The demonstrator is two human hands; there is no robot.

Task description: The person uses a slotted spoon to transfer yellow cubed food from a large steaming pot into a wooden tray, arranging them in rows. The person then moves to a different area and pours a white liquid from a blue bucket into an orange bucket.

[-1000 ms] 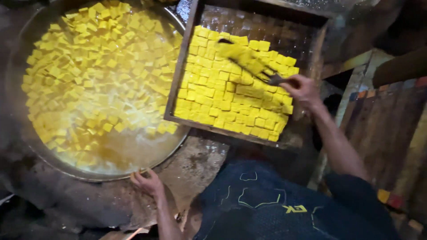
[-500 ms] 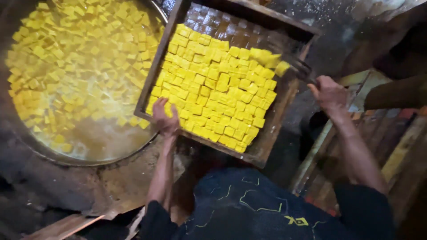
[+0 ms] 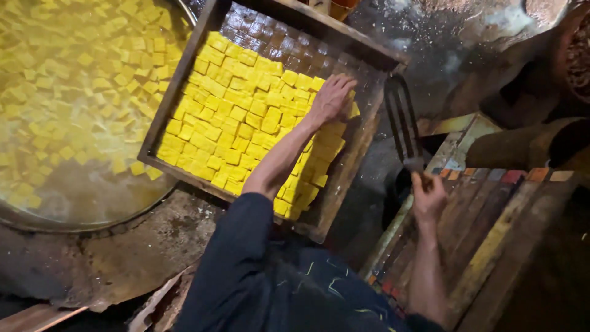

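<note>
- Yellow cubes (image 3: pixel 246 117) packed in tight rows inside a dark wooden tray (image 3: pixel 376 61), filling most of it apart from a bare slatted strip along the far edge and right side.
- Head view, tray first: sits tilted, left corner overhanging the rim of a big round metal pan (image 3: pixel 74 212).
- Same kind of yellow cubes floating loose in the pan's cloudy liquid (image 3: pixel 67 80), much more scattered than the tidy tray lot.
- Left hand (image 3: pixel 330 97) stretched across the tray, fingers spread flat, palm down right on the cubes near the tray's far right corner. Open, pressing, not gripping anything.
- Left arm in a dark sleeve pushed up past the elbow, forearm crossing over the near rows of cubes.
- Right hand (image 3: pixel 428 198) off to the right of the tray, closed around the handle of a slotted metal spatula (image 3: pixel 402 120).
- Spatula blade pointing up and away, hovering just beside the tray's right edge, not touching the cubes.
- Below the right hand: a worn wooden surface with patches of coloured paint (image 3: pixel 491 209).
- Rusty, stained metal sheet (image 3: pixel 153 246) under the tray's near corner and pan edge.
- Dark clothing with thin scribbly lines across the bottom middle.
</note>
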